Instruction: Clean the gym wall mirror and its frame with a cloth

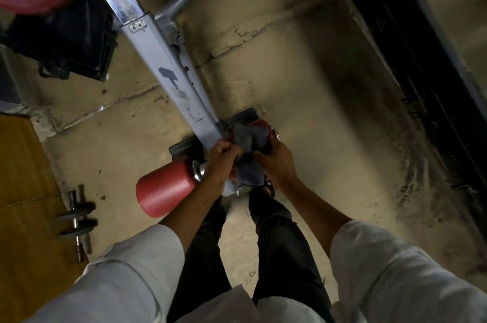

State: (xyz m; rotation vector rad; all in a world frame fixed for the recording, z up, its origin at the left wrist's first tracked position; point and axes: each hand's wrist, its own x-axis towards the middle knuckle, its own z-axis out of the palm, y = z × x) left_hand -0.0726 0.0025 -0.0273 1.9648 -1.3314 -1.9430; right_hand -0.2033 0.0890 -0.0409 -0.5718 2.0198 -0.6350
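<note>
**A:** Where is the cloth?

**B:** The cloth [249,173] is a soft, crumpled grey rag. It is bunched over the low end of a metal beam [171,64], between 2 padded rollers. Both hands are on it. The left hand [222,158] has its fingers curled tight and pinches a fold. The right hand [275,162] is closed round the bundle from the other side. The 2 hands are just beside each other.

**A:** What is the beam like?

**B:** It is square in section, painted pale grey and scuffed, with a dark smear halfway along. Higher up it turns to bright, shiny metal. It slopes down to a black base plate [184,148]. The red pad [163,191] on the left is a smooth cylinder with a chrome cap at its inner end. The second pad [266,126] is mostly hidden by the cloth.

**A:** And the floor?

**B:** The floor [290,72] is bare concrete, yellowish, stained and cracked, with long joints running across it. At its left edge lies a brown wooden board [18,177]. 1 small dumbbell [76,220], with dark round plates on a steel bar, lies along that board's edge. Toward the far left corner sits a black fabric bag [68,40]; I cannot tell what it holds. Along the right edge runs a long dark strip [421,59]. Whether that is the mirror's frame, I cannot tell.

**A:** Clothing?

**B:** Loose white sleeves [137,264] pushed up the forearms, and black trousers [279,243].
</note>
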